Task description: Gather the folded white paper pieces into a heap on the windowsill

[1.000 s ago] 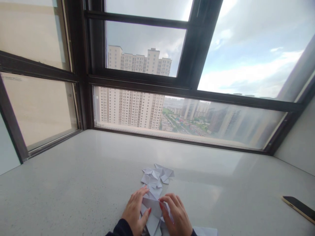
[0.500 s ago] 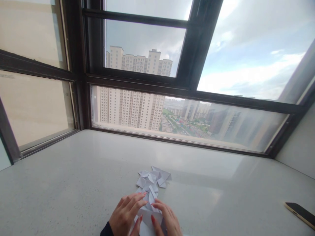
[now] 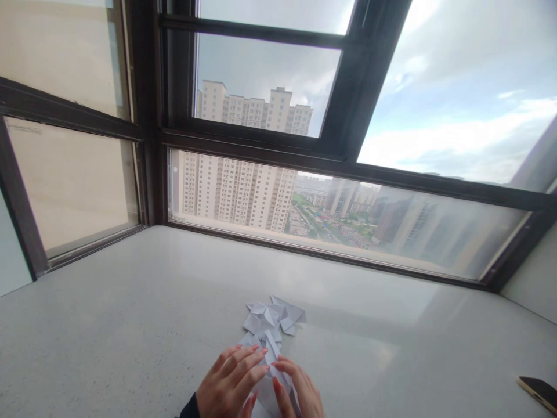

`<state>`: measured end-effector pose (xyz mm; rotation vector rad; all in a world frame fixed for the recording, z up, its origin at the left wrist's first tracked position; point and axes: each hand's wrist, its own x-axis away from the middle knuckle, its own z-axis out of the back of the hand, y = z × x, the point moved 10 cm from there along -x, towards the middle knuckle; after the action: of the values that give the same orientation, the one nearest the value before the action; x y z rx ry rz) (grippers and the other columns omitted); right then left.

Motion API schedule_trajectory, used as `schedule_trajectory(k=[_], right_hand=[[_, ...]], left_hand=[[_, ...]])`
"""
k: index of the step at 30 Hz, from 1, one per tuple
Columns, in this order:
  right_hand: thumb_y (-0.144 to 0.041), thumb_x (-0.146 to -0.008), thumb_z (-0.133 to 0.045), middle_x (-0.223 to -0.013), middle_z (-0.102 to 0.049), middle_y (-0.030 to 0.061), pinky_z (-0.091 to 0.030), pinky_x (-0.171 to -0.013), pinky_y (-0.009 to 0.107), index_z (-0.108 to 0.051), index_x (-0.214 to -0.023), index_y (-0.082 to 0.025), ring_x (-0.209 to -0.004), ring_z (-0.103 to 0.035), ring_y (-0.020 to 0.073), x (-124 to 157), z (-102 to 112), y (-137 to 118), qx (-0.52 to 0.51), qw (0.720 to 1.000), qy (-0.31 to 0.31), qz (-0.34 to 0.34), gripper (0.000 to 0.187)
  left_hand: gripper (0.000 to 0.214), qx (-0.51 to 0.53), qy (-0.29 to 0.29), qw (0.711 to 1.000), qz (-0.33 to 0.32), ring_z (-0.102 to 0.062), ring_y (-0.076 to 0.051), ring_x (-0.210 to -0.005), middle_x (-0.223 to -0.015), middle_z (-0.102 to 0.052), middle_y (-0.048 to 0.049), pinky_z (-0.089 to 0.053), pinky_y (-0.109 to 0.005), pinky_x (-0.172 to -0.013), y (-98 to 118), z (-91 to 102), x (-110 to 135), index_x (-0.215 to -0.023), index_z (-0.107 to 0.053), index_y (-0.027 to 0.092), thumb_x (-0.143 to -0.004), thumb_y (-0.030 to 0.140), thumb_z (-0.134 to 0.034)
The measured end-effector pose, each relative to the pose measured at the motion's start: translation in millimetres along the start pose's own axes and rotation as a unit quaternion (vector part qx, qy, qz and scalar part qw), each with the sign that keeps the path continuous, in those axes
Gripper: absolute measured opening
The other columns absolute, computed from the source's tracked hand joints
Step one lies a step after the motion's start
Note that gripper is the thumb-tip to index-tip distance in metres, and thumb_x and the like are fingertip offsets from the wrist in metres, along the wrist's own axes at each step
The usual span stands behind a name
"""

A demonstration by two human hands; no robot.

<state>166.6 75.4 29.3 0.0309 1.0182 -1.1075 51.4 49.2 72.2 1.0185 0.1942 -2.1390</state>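
Observation:
At the bottom centre, a sheet of white paper [image 3: 266, 396] is between my two hands, partly folded or curled and largely covered by my fingers. My left hand [image 3: 230, 378] curves over its left side, fingers bent and close together, thumb low on the paper. From the right, my right hand [image 3: 301, 388] pinches it, with the thumb on the near face and the fingertips behind. Just beyond my fingertips lie several folded white paper pieces [image 3: 264, 320], overlapping in a small pile. A pointed folded piece [image 3: 292, 316] rests at the pile's right edge.
The pale speckled sill [image 3: 143, 313] carries everything here. A dark phone-like object [image 3: 539, 390] with a light edge lies at the far right. Dark window frames [image 3: 261, 239] border the sill at the back, with tall buildings outside.
The view has tilted and shifted slightly, so the scene sits farther right. My hands have closed in over the paper, and less of its flat face shows.

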Motion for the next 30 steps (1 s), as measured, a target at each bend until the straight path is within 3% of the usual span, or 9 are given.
schedule_trajectory(k=[9,13,16,18,21,24,30], right_hand=[[-0.034,-0.078,-0.038,-0.092,-0.060,0.0050,-0.042,-0.075,0.032,-0.053,-0.091,-0.023,-0.087,-0.054,0.0185,-11,3,-18,0.022,0.996,-0.083,0.040,0.023],[-0.029,-0.078,-0.039,-0.090,-0.059,0.0043,-0.040,-0.076,0.034,-0.051,-0.093,-0.023,-0.087,-0.053,0.0181,-25,20,-19,0.058,0.995,-0.070,0.033,0.020],[-0.032,-0.077,-0.040,-0.086,-0.058,0.0042,-0.042,-0.070,0.030,-0.053,-0.088,-0.022,-0.081,-0.054,0.0170,-37,36,-6,0.062,0.994,-0.089,0.031,0.019],[-0.038,-0.075,-0.043,-0.077,-0.057,0.0023,-0.043,-0.060,0.026,-0.054,-0.078,-0.021,-0.062,-0.054,0.0129,-39,37,15,0.040,0.984,-0.170,0.016,0.021],[-0.051,-0.055,-0.058,-0.075,-0.055,0.0023,-0.042,-0.053,0.025,-0.054,-0.076,-0.020,-0.058,-0.050,0.0132,-31,43,53,0.043,0.967,-0.249,-0.021,0.038],[-0.046,-0.035,-0.069,-0.065,-0.054,0.0000,-0.040,-0.051,0.026,-0.054,-0.068,-0.021,-0.057,-0.049,0.0150,-17,42,77,0.082,0.955,-0.282,-0.037,0.044],[-0.028,-0.046,-0.066,-0.046,-0.047,-0.0056,-0.032,-0.044,0.020,-0.053,-0.051,-0.021,-0.046,-0.043,0.0101,-3,17,66,0.060,0.948,-0.309,-0.050,0.016]], left_hand=[[0.038,0.027,-0.065,0.995,0.070,-0.040,-0.021,-0.106,-0.114,-0.048,-0.0047,-0.032,-0.036,-0.089,-17,-10.1,2,-0.104,-0.048,0.021,-0.067,0.019,-0.042],[0.035,0.033,-0.063,0.990,0.120,-0.040,-0.023,-0.106,-0.114,-0.048,-0.0043,-0.034,-0.039,-0.087,-35,-18.9,9,-0.104,-0.048,0.024,-0.070,0.030,-0.043],[0.038,0.033,-0.062,0.987,0.142,-0.041,-0.024,-0.106,-0.114,-0.048,-0.0054,-0.034,-0.041,-0.086,-44,-23.7,13,-0.106,-0.047,0.024,-0.071,0.039,-0.043],[0.041,0.034,-0.064,0.986,0.147,-0.041,-0.025,-0.106,-0.114,-0.048,-0.0060,-0.033,-0.041,-0.087,-46,-25.6,14,-0.107,-0.046,0.024,-0.071,0.042,-0.042],[0.044,0.040,-0.072,0.985,0.150,-0.040,-0.025,-0.106,-0.115,-0.047,-0.0078,-0.033,-0.041,-0.087,-46,-27.1,13,-0.108,-0.045,0.022,-0.070,0.044,-0.043],[0.048,0.053,-0.090,0.982,0.156,-0.041,-0.025,-0.105,-0.116,-0.046,-0.0097,-0.032,-0.042,-0.087,-45,-29.3,13,-0.110,-0.043,0.020,-0.069,0.045,-0.043],[0.047,0.101,-0.111,0.978,0.146,-0.043,-0.022,-0.104,-0.114,-0.047,-0.0097,-0.035,-0.036,-0.086,-41,-33.7,12,-0.111,-0.040,0.018,-0.068,0.037,-0.047]])
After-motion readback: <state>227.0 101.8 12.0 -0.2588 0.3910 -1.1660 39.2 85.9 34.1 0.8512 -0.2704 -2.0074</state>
